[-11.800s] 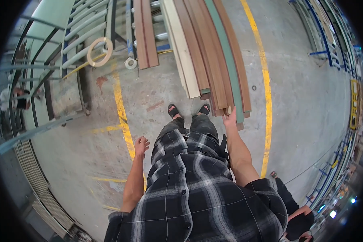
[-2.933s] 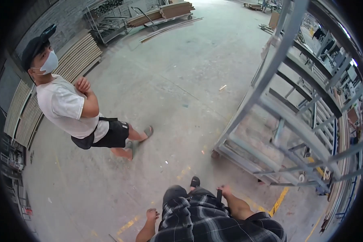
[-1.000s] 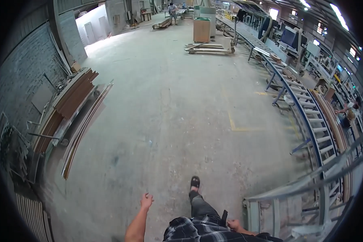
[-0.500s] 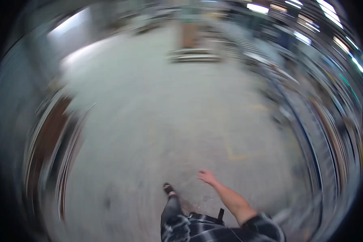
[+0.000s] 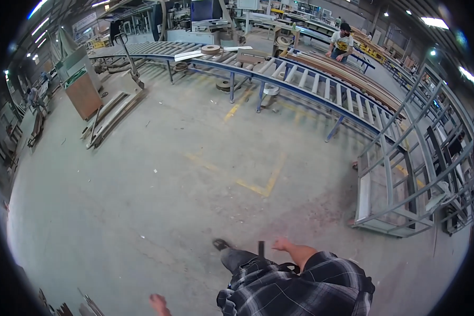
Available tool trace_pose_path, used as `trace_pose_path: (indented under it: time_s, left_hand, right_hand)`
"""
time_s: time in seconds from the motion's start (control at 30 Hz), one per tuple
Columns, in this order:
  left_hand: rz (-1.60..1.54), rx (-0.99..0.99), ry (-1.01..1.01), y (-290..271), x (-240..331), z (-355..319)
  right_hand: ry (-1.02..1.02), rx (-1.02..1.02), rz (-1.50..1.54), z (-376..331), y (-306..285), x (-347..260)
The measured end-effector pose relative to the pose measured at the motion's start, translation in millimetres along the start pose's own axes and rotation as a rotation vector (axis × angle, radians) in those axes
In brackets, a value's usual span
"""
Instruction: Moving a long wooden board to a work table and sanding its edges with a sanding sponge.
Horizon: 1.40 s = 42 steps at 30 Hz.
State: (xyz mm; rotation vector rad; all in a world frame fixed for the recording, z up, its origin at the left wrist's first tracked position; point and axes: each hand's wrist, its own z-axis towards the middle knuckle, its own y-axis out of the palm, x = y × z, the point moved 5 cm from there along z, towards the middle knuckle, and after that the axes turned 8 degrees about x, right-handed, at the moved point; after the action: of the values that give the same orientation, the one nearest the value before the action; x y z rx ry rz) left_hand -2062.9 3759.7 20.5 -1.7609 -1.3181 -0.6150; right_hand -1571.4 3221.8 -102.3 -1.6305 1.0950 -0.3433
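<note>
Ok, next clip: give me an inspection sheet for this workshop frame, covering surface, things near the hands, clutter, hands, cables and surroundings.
Surface: bare concrete floor with worn yellow corner markings.
Things at hand: nothing held; a dark strap at the waist lies nearest the right hand.
Clutter: rolls of edging and boards on the roller conveyor; an empty grey metal rack to the right.
Hands: left hand low and empty; right hand by the hip, empty.
Cables: nothing seen.
Surroundings: pallet jack, brown cabinet, a person working beyond the conveyor.
</note>
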Motion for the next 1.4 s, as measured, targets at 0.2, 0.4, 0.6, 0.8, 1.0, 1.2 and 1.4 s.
trace_pose_path:
  time_s: [0.2,0.4,0.6,0.8,1.0,1.2,1.4]
  left_hand:
    - [-0.112,0.028,0.228,74,155,103]
    - [-0.062,-0.041,-0.442,102,33,91]
    - [0.014,0.083,-0.427,131,132,205]
    - [0.240,0.018,-0.394,153,243,364]
    - [-0.363,0.229,0.063,108,517,618]
    - [-0.282,0.251,0.122,107,662,787]
    - [0.146,0.210,-0.400,132,563,858]
  right_hand:
    - [0.529,-0.159,0.141,79,2,-65]
    - [0.115,-0.040,0.465,395,-92,-354]
    - [-0.261,-0.004,0.837,616,-247,-700]
    - [-0.231,0.009,0.606,731,-230,-798]
    - [-0.050,-0.389,0.366,809,-123,-749]
    - [0.360,-0.453,0.481,896,-97,-814]
    - [-0.097,-0.155,0.556,1129,-102,-1022]
